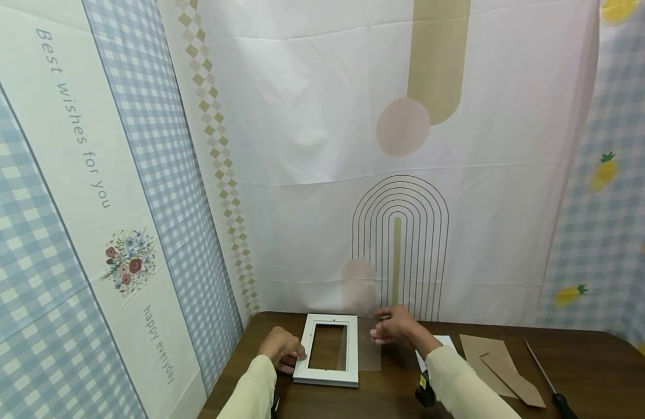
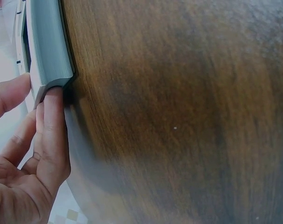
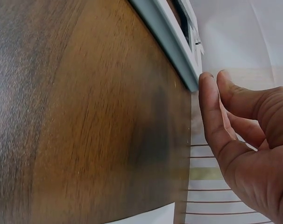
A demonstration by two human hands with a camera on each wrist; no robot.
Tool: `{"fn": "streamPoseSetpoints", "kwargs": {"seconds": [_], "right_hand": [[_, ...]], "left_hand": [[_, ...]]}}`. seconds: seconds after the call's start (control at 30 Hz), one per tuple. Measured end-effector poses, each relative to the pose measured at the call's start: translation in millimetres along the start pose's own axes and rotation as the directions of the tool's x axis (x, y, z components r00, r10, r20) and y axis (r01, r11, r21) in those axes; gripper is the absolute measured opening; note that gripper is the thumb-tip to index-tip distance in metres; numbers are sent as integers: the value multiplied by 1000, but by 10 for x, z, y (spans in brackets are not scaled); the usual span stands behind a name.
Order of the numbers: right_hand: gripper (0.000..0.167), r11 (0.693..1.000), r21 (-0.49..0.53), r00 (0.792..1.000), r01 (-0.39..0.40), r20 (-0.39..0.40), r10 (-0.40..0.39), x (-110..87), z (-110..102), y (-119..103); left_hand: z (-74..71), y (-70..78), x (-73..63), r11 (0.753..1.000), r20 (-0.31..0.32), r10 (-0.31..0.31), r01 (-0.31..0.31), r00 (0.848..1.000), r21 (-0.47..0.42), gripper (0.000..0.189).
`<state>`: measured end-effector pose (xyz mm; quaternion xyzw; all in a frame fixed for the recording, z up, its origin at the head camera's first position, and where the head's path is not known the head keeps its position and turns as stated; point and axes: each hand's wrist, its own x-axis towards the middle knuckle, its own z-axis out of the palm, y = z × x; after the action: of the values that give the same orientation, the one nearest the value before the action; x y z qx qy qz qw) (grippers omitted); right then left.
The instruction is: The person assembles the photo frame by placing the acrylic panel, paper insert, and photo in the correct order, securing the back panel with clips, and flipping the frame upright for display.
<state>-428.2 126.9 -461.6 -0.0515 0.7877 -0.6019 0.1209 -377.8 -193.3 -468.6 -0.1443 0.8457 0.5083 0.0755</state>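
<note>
A white picture frame [image 1: 352, 349] lies on the brown table, its opening showing the wood beneath. My left hand [image 1: 281, 348] grips its left side; in the left wrist view the thumb is on one face and fingers [image 2: 53, 112] reach under the edge. A clear sheet [image 1: 370, 355] overlaps the frame's right bar and part of the opening. At the sheet's right edge, my right hand [image 1: 398, 327] pinches it between thumb and fingers. The right wrist view shows those fingertips [image 3: 208, 81] close together beside the frame's corner [image 3: 192, 81], the sheet itself barely visible there.
Brown board pieces [image 1: 497, 361] lie to the right, one over another. Beyond them is a screwdriver [image 1: 560, 401] with a black handle. A white sheet [image 1: 445, 341] is partly hidden by my right forearm. A patterned cloth [image 1: 301, 233] hangs behind the table [image 1: 390, 401].
</note>
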Motion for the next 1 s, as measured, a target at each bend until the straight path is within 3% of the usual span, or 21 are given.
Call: {"fn": "streamPoseSetpoints", "kwargs": {"seconds": [1.0], "right_hand": [[68,999,42,999,28,28,-30,71,232,-34]], "left_hand": [[-19,9,-17,1000,11,-5,5,1000,-3,19]]}}
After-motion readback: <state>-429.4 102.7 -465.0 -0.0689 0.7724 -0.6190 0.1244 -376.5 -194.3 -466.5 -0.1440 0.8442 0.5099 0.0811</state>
